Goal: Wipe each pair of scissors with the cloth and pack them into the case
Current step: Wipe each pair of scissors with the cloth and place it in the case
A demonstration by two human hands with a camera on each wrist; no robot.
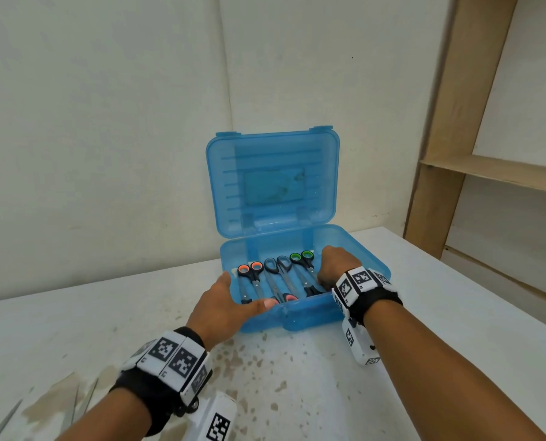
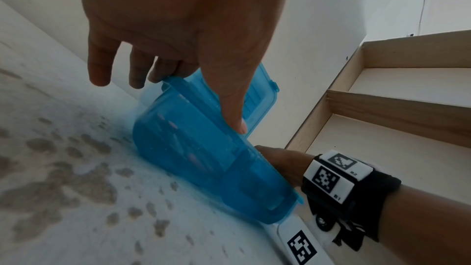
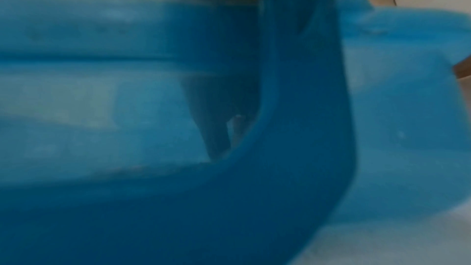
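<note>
The blue translucent case stands on the table with its lid upright. Several pairs of scissors lie side by side in it: orange-handled, grey-handled and green-handled with handles at the far side, pink handles and a black handle at the near side. My left hand rests on the case's front left corner, its thumb lying straight along the front rim. My right hand reaches down into the case's right end, fingers curled and hidden behind the blue wall. No cloth is in view.
The case sits near the back wall on a white, stained table. A wooden shelf unit stands at the right, past the table's edge. My right wrist band lies close against the case's front right corner.
</note>
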